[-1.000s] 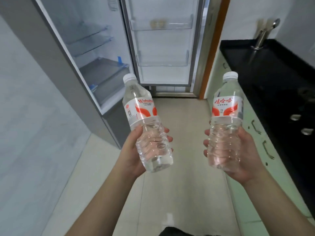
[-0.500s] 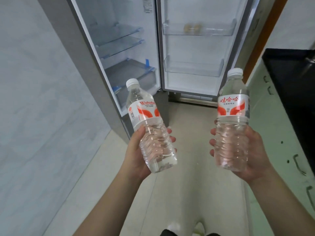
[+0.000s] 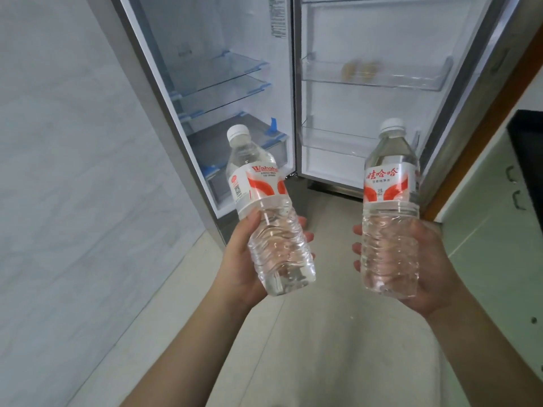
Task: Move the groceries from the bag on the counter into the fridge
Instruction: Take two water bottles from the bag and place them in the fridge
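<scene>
1. Evidently, the left hand [image 3: 244,259] grasps one water bottle [image 3: 269,212] upright before the open fridge [image 3: 235,83], ready for shelving.
2. The right hand [image 3: 423,265] clasps the second bottle [image 3: 390,207] nearer the fridge's door bins [image 3: 373,80].

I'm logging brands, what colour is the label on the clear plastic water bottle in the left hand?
White with red-orange swooshes and lettering, on the clear plastic water bottle in the head view.

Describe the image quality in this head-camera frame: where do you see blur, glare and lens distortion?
Head view: the small items in the upper door bin are smeared by blur; both bottle labels read sharply; bright highlights glint on the left bottle and right bottle; wide-angle distortion slants the fridge edges.
</scene>
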Tool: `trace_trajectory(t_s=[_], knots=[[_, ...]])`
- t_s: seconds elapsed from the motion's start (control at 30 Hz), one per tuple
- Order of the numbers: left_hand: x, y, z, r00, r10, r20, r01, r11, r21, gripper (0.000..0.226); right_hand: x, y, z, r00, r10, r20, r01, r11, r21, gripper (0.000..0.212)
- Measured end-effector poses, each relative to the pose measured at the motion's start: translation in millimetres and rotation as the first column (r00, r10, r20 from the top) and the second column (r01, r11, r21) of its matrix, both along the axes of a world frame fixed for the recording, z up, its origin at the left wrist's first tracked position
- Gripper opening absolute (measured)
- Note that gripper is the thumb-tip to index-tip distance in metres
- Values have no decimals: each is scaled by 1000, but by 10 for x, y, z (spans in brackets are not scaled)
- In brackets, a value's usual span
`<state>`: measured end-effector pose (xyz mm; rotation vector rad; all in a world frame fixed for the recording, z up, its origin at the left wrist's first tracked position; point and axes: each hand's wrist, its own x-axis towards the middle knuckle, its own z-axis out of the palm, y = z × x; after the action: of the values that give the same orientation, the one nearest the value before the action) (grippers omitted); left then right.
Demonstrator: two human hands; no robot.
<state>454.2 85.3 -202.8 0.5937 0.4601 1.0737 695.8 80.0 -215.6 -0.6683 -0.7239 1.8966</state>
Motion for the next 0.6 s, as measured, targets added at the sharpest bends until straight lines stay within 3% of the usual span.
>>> trace_trajectory(t_s=[0.17,0.43,0.6], knots=[[-271,459,-111,1000,-9,10,8,997,72,54,-227,596,-36,997,55,-49,-54,998,21,58],[-731,1429,-219,993,-101,60,91,985,148,53,-802,1570,15,1000,9,24,-9,1000,18,45],[-928,1983,-185,991,-108,83,95,985,147,58,-1008,2048,9,998,52,-36,-51,998,40,59]])
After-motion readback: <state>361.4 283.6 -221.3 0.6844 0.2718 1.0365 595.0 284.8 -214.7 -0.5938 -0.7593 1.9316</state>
